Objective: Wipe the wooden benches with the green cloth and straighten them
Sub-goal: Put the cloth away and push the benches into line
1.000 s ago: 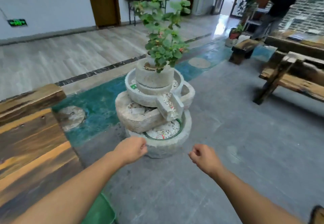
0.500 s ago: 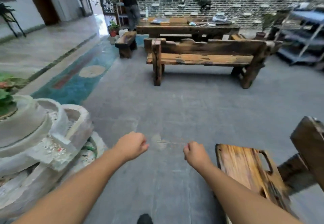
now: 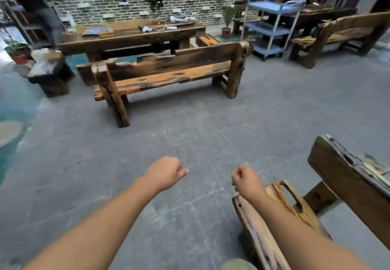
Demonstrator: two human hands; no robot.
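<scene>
Left grip curled in a fist, holds nothing; right grip same, near bench end just below it, long bench well ahead of both. Green cloth not in view, so probably fetch it first, then wipe along each seat

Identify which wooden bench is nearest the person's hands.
The light-brown wooden bench with a slotted seat at lower right, by the right hand; the orange-stained backed bench and the far-right bench by the blue cart stand farther away.
</scene>
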